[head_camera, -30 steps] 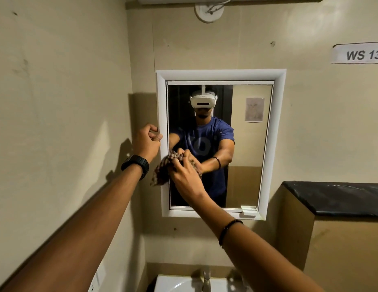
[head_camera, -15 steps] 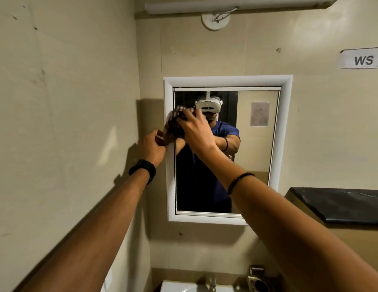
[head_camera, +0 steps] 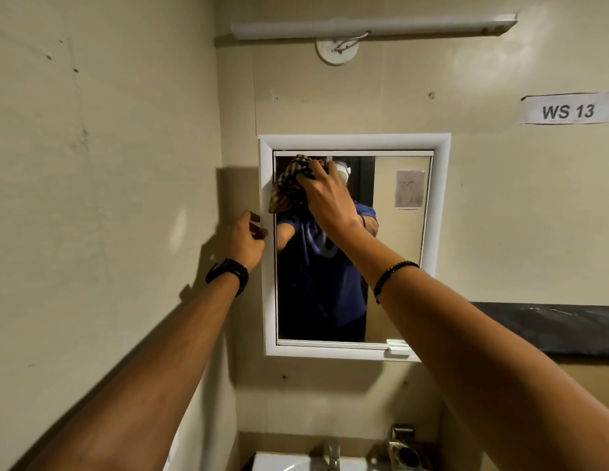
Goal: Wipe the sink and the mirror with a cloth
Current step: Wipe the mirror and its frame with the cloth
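The person's right arm reaches up and forward from the lower right, and the right hand (head_camera: 325, 195) presses a bunched checked cloth (head_camera: 289, 185) against the upper left corner of the mirror (head_camera: 398, 266), its grip closed around the cloth with the fingers curled over the top of the bundle. A dark bead bracelet (head_camera: 393, 273) sits on that wrist. The left arm stretches up from the lower left, with a black watch (head_camera: 228, 271) on the wrist. The left hand (head_camera: 243, 237) lies at the left edge of the mirror's white frame, its fingers curled against it, and it cannot be told whether the grip clasps the edge or only rests there. A paper label (head_camera: 568, 111) on the wall to the upper right reads "WS 13". A tube light (head_camera: 374, 27) is fixed above the mirror, and a dark worktop (head_camera: 551, 329) runs along the right wall. Below the mirror, at the bottom edge of the view, show the white sink (head_camera: 279, 462), its tap (head_camera: 332, 453) and a metal fitting (head_camera: 403, 450) just beside it; the right forearm hides part of the mirror's lower right corner
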